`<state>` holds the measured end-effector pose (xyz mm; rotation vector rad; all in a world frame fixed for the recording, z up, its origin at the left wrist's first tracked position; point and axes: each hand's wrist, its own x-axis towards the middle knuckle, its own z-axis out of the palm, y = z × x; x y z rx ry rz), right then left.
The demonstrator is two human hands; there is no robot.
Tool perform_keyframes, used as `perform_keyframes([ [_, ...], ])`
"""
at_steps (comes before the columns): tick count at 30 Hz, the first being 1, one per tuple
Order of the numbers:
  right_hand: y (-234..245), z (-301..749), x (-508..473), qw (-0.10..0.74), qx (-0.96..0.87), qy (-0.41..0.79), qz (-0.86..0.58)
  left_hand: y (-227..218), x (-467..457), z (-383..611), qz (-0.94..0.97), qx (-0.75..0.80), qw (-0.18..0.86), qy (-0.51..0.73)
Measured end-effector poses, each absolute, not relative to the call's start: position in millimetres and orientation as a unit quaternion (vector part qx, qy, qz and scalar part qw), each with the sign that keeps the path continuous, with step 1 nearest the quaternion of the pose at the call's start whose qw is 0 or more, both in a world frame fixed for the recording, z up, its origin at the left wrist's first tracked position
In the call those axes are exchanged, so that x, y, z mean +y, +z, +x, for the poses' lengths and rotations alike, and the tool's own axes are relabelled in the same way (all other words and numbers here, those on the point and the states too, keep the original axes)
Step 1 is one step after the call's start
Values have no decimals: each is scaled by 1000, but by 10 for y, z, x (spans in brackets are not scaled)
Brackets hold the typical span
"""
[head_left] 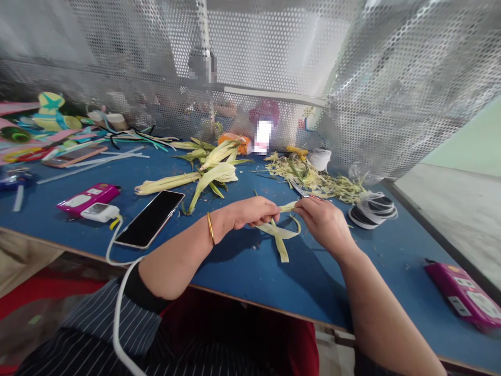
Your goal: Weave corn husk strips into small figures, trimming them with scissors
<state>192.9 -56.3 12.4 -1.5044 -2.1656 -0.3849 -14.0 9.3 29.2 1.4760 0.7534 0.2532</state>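
Above tbl (250, 279), looped pale-ylw husk (279, 232)

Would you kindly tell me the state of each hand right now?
Left hand: closed, holding a pale husk strip.
Right hand: closed, fingers pinching the pale husk strip too.

Pale yellow-green strip (279, 234), blue tabletop (242, 274), gold bangle (211, 228), white-striped sleeve (138, 324), apparently navy

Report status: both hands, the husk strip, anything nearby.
Left hand and right hand both pinching pale husk strip. Strip straight between them, loose lengths curling below. Scissors just beyond right hand.
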Motion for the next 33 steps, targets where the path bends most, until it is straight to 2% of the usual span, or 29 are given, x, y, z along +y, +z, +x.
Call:
perform_keyframes([
  [4,164,2020,-580,267,-655,-285,-647,335,168,-159,626,405,629,222],
  [6,160,2011,-585,305,-616,-287,-667,339,218,-171,607,447,590,290],
  [8,120,1942,-581,314,-679,-192,-636,328,252,-180,598,466,566,323],
  [11,22,1777,-567,227,-806,-25,-546,294,249,-168,615,455,561,317],
  [14,-26,1672,-565,158,-833,24,-530,247,208,-131,637,440,561,293],
  [20,100,1739,-612,234,-759,129,-594,163,154,-87,706,408,532,230],
  [23,126,1764,-618,222,-770,94,-590,144,128,-85,714,416,538,167],
  [27,98,1777,-593,184,-787,0,-589,118,117,-79,732,425,507,160],
  [33,83,1813,-566,178,-793,-59,-579,169,122,-110,678,399,611,91],
])
